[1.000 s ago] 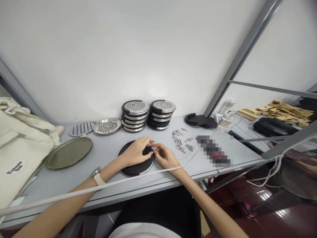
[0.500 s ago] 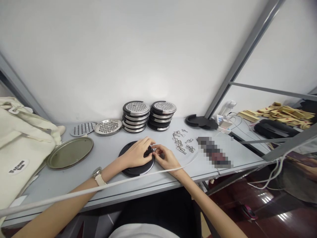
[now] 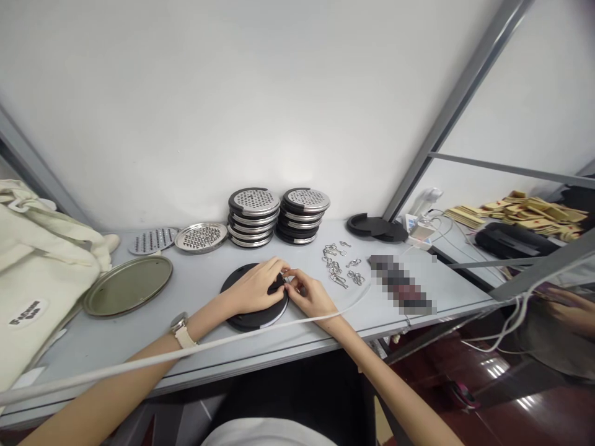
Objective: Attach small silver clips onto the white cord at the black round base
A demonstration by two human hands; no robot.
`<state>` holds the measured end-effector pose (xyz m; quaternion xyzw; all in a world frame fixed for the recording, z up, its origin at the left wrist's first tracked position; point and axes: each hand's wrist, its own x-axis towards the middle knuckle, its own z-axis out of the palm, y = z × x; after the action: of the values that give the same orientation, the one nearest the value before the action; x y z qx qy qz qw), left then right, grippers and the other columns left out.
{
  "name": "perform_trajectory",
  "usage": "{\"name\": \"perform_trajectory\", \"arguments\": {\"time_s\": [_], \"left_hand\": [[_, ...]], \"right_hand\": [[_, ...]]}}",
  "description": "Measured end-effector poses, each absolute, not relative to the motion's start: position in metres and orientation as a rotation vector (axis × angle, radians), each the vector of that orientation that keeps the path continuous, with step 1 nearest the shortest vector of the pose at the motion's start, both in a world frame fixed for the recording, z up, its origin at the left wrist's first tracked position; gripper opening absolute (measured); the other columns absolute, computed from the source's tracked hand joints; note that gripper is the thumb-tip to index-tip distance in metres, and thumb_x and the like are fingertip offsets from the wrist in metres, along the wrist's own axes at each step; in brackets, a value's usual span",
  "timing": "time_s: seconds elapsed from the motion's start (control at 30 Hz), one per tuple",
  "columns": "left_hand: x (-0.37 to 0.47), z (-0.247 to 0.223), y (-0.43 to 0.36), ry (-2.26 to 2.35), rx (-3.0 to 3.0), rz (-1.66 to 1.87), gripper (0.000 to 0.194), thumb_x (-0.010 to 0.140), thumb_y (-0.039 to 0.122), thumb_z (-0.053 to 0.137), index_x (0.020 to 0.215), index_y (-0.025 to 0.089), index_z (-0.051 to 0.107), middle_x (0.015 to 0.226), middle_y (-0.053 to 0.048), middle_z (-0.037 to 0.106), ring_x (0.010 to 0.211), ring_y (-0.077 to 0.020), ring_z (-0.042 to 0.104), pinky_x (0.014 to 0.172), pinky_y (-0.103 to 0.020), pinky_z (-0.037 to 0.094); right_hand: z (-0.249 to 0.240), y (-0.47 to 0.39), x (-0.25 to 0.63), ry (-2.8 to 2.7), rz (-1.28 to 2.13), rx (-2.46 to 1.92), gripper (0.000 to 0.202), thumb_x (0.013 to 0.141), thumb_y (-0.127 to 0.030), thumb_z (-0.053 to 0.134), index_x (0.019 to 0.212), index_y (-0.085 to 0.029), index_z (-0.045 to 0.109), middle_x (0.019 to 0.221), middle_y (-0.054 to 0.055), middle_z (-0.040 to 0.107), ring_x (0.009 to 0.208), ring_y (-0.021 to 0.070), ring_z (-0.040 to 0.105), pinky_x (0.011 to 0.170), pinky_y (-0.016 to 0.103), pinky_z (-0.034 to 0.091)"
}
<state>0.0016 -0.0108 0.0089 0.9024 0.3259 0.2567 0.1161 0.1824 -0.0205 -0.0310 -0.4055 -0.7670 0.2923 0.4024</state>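
Note:
A round black disc (image 3: 253, 319) with a pale strip at its front edge lies on the grey table. My left hand (image 3: 263, 286) rests over it, palm down, fingers bent around its right side. At the disc's right edge, my right hand (image 3: 310, 295) is closed in a pinch on something small that I cannot make out; the fingertips of both hands meet there. Small metal clips (image 3: 335, 267) lie scattered to the right. Behind the hands stand two stacks of round metal graters with black rims, a left stack (image 3: 255, 217) and a right stack (image 3: 304, 214).
At left are a green round tray (image 3: 130, 285), loose grater plates (image 3: 201, 237) and a cream bag (image 3: 41, 279). Black discs (image 3: 367, 225) and a charger (image 3: 421, 229) sit at right. A white cable (image 3: 223, 339) crosses before my wrists. Another person's hand (image 3: 567, 308) shows far right.
The whole view has shifted very slightly. Both hands keep nearly the same pose at the disc's right edge.

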Motion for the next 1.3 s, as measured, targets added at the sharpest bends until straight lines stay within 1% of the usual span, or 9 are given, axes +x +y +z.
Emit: {"name": "perform_trajectory", "arguments": {"time_s": [0.33,0.5,0.67,0.8,0.93,1.07,1.13,1.2,1.3], "left_hand": [[0.0017,0.0097,-0.0109,0.949,2.648,0.719,0.032,0.081,0.015,0.051,0.112,0.019,0.046,0.098,-0.005,0.053,0.089,-0.0196,0.053,0.078,-0.032,0.045],[0.0020,0.0108,-0.0119,0.952,2.644,0.737,0.027,0.081,0.015,0.050,0.108,0.019,0.047,0.096,-0.004,0.053,0.088,-0.0195,0.053,0.078,-0.032,0.045],[0.0015,0.0106,-0.0118,0.953,2.648,0.718,0.025,0.082,0.016,0.049,0.107,0.019,0.047,0.098,-0.004,0.053,0.090,-0.0193,0.054,0.079,-0.032,0.045],[0.0014,0.0098,-0.0119,0.954,2.652,0.717,0.026,0.083,0.016,0.048,0.109,0.020,0.046,0.103,-0.005,0.053,0.096,-0.0205,0.053,0.082,-0.033,0.045],[0.0015,0.0084,-0.0113,0.956,2.655,0.711,0.031,0.083,0.016,0.048,0.114,0.020,0.044,0.104,-0.006,0.053,0.095,-0.0206,0.054,0.081,-0.033,0.046],[0.0013,0.0078,-0.0108,0.957,2.656,0.721,0.032,0.083,0.017,0.048,0.114,0.020,0.043,0.105,-0.005,0.053,0.095,-0.0200,0.053,0.080,-0.032,0.045],[0.0014,0.0087,-0.0112,0.966,2.669,0.725,0.029,0.082,0.017,0.048,0.111,0.019,0.044,0.102,-0.005,0.053,0.093,-0.0195,0.053,0.079,-0.031,0.044],[0.0019,0.0102,-0.0121,1.005,2.702,0.733,0.021,0.081,0.018,0.048,0.102,0.018,0.046,0.095,-0.004,0.053,0.086,-0.0186,0.052,0.076,-0.031,0.043],[0.0031,0.0121,-0.0134,1.103,2.784,0.732,0.008,0.076,0.018,0.050,0.082,0.018,0.044,0.079,-0.001,0.050,0.074,-0.0177,0.049,0.071,-0.032,0.040]], "right_hand": [[-0.0312,-0.0219,0.1816,-1.959,0.753,-1.038,0.024,0.083,-0.021,0.047,0.106,-0.017,0.052,0.063,-0.005,0.049,0.054,0.0099,0.046,0.056,0.022,0.039],[-0.0329,-0.0220,0.1815,-1.971,0.732,-1.023,0.024,0.084,-0.021,0.046,0.107,-0.016,0.050,0.063,-0.005,0.046,0.054,0.0098,0.044,0.056,0.022,0.038],[-0.0313,-0.0230,0.1812,-1.913,0.723,-1.070,0.015,0.086,-0.025,0.044,0.095,-0.016,0.053,0.063,-0.004,0.045,0.053,0.0097,0.042,0.055,0.022,0.036],[-0.0302,-0.0235,0.1814,-1.835,0.736,-1.071,0.019,0.088,-0.028,0.044,0.102,-0.017,0.050,0.064,-0.004,0.046,0.057,0.0111,0.046,0.058,0.023,0.038],[-0.0307,-0.0230,0.1809,-1.801,0.744,-1.044,0.008,0.087,-0.027,0.046,0.091,-0.020,0.045,0.064,-0.005,0.048,0.059,0.0117,0.048,0.060,0.024,0.039],[-0.0294,-0.0222,0.1800,-1.845,0.666,-0.996,0.008,0.086,-0.025,0.048,0.080,-0.020,0.047,0.073,-0.001,0.052,0.066,0.0127,0.049,0.065,0.025,0.041],[-0.0276,-0.0221,0.1804,-1.860,0.596,-0.984,0.006,0.085,-0.023,0.050,0.080,-0.019,0.050,0.078,0.001,0.055,0.075,0.0147,0.052,0.072,0.027,0.042],[-0.0256,-0.0220,0.1815,-1.864,0.534,-1.002,0.005,0.085,-0.022,0.052,0.081,-0.019,0.053,0.081,0.003,0.057,0.082,0.0168,0.053,0.078,0.030,0.042],[-0.0236,-0.0221,0.1830,-1.854,0.489,-1.061,0.006,0.086,-0.023,0.052,0.082,-0.019,0.055,0.081,0.003,0.058,0.080,0.0167,0.052,0.078,0.030,0.041]]}}
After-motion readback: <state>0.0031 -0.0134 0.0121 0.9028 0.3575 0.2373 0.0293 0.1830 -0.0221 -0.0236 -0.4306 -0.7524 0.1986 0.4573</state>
